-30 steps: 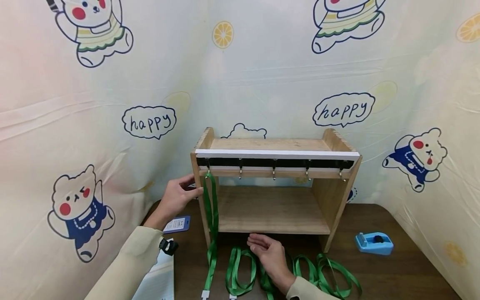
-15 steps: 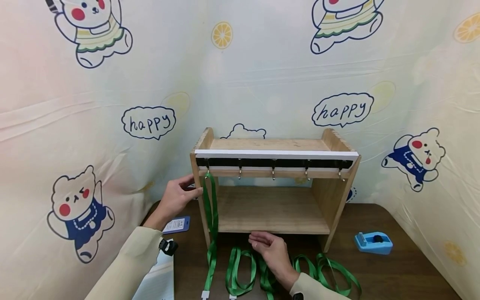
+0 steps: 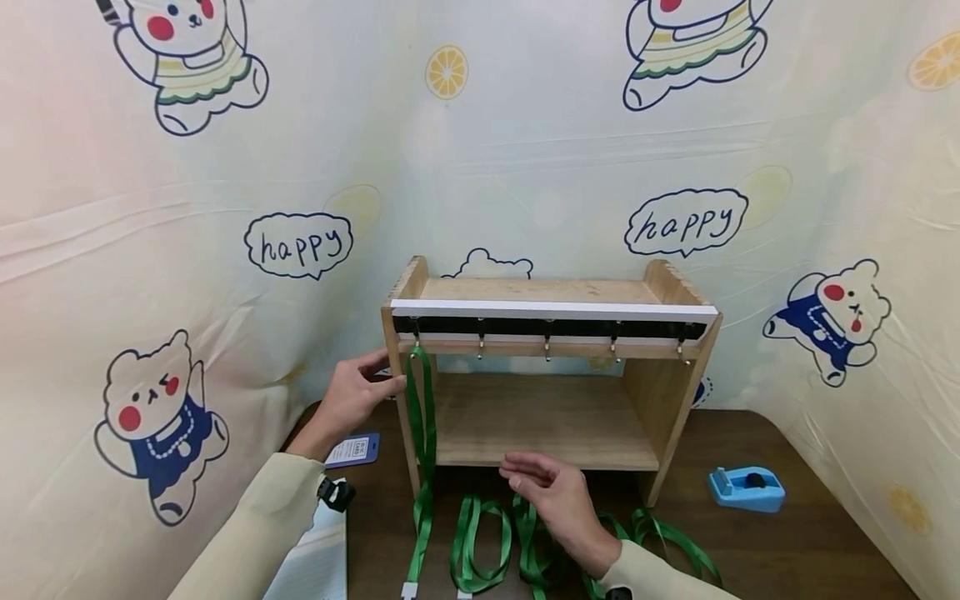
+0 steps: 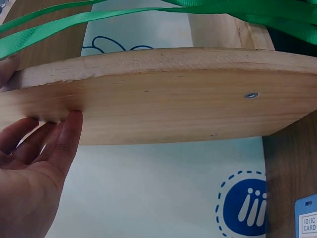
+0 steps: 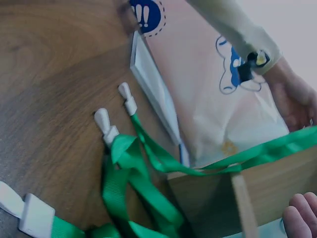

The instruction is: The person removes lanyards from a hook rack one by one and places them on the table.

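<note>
A small wooden shelf (image 3: pixel 547 417) stands on the dark table, a row of metal hooks (image 3: pixel 547 348) along its upper front. My left hand (image 3: pixel 356 396) pinches the shelf's left side panel (image 4: pixel 163 99), thumb at the front edge and fingertips on the outer face. From the leftmost hook hangs a green lanyard (image 3: pixel 429 417), its white clip (image 3: pixel 409 590) down near the table. My right hand (image 3: pixel 558 504) is in front of the lower board, above the green lanyards, fingers together and slightly bent, holding nothing. Coiled lanyards (image 3: pixel 459 550) lie in front of the shelf, some partly hidden by that hand.
A blue tape dispenser (image 3: pixel 747 489) sits to the shelf's right. On the left lie a blue-edged ID card holder (image 3: pixel 356 449) and a pale flat stack (image 3: pixel 318 542). Printed cloth (image 3: pixel 525 167) hangs behind and at both sides.
My right hand has risen slightly and shifted a little to the right, nearer the lower board's front edge. The left hand keeps its hold on the side panel.
</note>
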### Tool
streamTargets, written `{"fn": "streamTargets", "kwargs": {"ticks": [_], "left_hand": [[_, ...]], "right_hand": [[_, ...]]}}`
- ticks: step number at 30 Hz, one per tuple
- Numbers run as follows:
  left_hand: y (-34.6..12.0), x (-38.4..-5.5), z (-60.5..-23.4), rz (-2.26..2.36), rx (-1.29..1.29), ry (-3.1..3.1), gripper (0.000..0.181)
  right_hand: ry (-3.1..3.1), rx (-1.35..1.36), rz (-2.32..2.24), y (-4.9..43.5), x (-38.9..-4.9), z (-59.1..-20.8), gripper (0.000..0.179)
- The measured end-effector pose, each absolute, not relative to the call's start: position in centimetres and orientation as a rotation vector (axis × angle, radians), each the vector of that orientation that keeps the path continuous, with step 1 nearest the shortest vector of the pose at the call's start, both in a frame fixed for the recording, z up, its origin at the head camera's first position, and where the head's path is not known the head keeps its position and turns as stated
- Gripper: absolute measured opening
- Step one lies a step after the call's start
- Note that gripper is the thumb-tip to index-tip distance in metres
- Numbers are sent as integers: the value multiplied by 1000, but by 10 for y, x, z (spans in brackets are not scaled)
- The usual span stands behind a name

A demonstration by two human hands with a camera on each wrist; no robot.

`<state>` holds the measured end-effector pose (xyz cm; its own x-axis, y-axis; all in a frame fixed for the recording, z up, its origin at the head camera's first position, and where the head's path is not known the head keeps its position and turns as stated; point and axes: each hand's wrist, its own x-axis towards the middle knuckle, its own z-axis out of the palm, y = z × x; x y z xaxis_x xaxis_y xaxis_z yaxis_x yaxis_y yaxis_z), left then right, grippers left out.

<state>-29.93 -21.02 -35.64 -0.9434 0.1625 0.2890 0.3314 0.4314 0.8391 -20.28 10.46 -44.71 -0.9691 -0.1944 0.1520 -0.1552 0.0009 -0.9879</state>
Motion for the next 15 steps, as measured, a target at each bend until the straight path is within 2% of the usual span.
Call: {"fn": "streamTargets", "kwargs": {"ticks": [9, 15], "left_hand": [[-210, -297, -354, -1548, -453, -2504, 62], [-210, -297, -355, -1540, -443, -2511, 63]], "right_hand": [[2224, -575, -2167, 114, -191, -417, 38], [2314, -756, -2145, 119, -184, -400, 30]]}}
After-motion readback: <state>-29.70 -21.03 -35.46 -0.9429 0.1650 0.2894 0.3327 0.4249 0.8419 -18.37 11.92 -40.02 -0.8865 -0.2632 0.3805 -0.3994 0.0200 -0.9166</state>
